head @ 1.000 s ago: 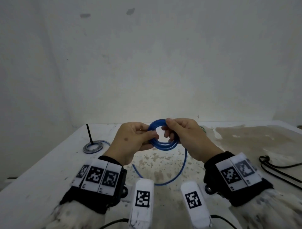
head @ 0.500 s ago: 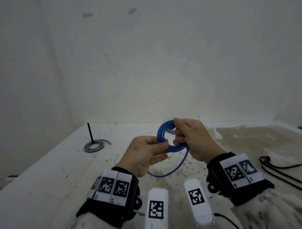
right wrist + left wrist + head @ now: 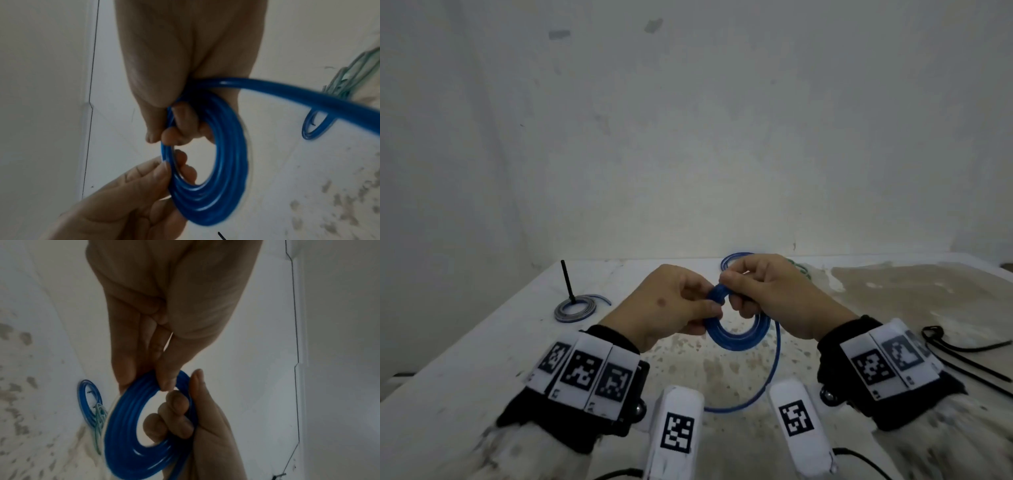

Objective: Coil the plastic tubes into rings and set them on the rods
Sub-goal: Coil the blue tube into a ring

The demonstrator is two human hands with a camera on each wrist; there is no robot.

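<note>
One blue tube (image 3: pixel 738 337), wound into a flat ring of several turns, was held above the surface (image 3: pixel 482 359) between two hands. The left hand (image 3: pixel 667 308) pinched the ring's left side between thumb and fingers; the right hand (image 3: pixel 767 298) gripped its upper right side, fingers curled through the opening. One loose tail of the same tube ran down from the ring and curved across the surface toward the person.

One black rod (image 3: pixel 568 281) stood upright at far left, with one grey coil (image 3: pixel 575 310) lying round its base. One further blue coil (image 3: pixel 729 262) and a greenish tube (image 3: pixel 799 269) lay behind the hands. Black cables (image 3: pixel 962 353) lay at right.

Surface: white, stained and speckled brown. Walls: plain, pale, with scuff marks.
</note>
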